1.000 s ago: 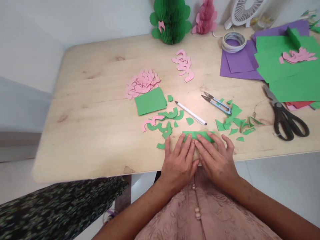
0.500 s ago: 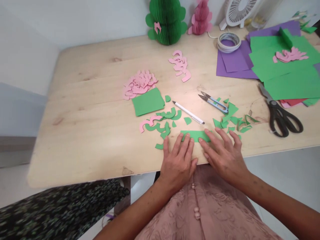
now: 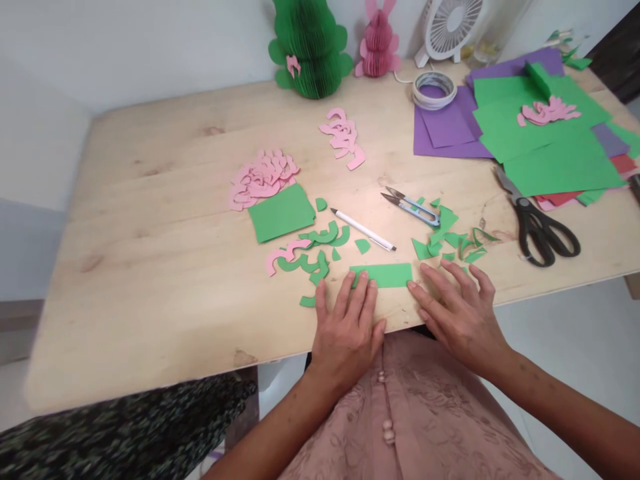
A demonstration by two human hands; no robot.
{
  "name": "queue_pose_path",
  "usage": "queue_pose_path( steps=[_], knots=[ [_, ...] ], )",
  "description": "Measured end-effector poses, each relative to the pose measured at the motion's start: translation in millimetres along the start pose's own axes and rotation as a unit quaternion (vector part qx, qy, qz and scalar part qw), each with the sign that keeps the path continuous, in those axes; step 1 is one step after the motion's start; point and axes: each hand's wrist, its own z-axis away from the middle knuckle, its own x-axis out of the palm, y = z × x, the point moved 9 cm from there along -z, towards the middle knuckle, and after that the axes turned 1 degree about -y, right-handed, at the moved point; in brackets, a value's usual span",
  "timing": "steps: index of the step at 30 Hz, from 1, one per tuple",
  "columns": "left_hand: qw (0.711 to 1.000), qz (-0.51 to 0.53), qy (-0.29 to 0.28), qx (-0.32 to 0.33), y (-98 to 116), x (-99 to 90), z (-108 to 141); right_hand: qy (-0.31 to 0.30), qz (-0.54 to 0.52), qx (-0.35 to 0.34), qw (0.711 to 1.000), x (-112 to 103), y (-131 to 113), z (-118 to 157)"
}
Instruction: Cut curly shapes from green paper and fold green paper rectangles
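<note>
A narrow green paper strip (image 3: pixel 387 275) lies flat near the table's front edge. My left hand (image 3: pixel 347 327) rests open on the table, its fingertips pressing the strip's left end. At the strip's right corner is the index fingertip of my right hand (image 3: pixel 460 310), which is open with fingers spread on the wood. Left of the strip, curved green cut-outs (image 3: pixel 320 263) lie in a loose pile with a wavy pink cut-out (image 3: pixel 289 253) on it. Just beyond the strip sits a white pen (image 3: pixel 364 230). Green scraps (image 3: pixel 445 233) are scattered beyond my right hand.
Thread snips (image 3: pixel 411 205) and black-handled scissors (image 3: pixel 540 223) lie to the right. Green sheets (image 3: pixel 555 167), purple paper (image 3: pixel 450 127) and tape rolls (image 3: pixel 434 91) are behind. Pink cut-outs (image 3: pixel 265 177) heap beside a green rectangle (image 3: pixel 283 212). Honeycomb paper figures (image 3: pixel 313 53) stand at the wall.
My right hand has slid rightward along the strip to its right end, uncovering more of it. My left hand stays on the left end. The whole view has shifted slightly.
</note>
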Motion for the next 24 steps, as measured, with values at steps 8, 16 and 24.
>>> queue_pose_path(
  steps=[8,16,24],
  knots=[
    [1.0,-0.006,-0.001,0.001,0.2,0.3,0.3,0.061,-0.122,0.059,0.989,-9.7,22.8,-17.6],
    [1.0,-0.022,-0.002,-0.001,1.1,1.0,1.6,-0.037,-0.085,0.002,0.996,9.4,12.4,-71.1],
    [1.0,-0.006,0.025,0.001,-0.4,-3.1,1.5,-0.068,-0.099,0.012,0.993,21.4,11.5,-80.9]
  ],
)
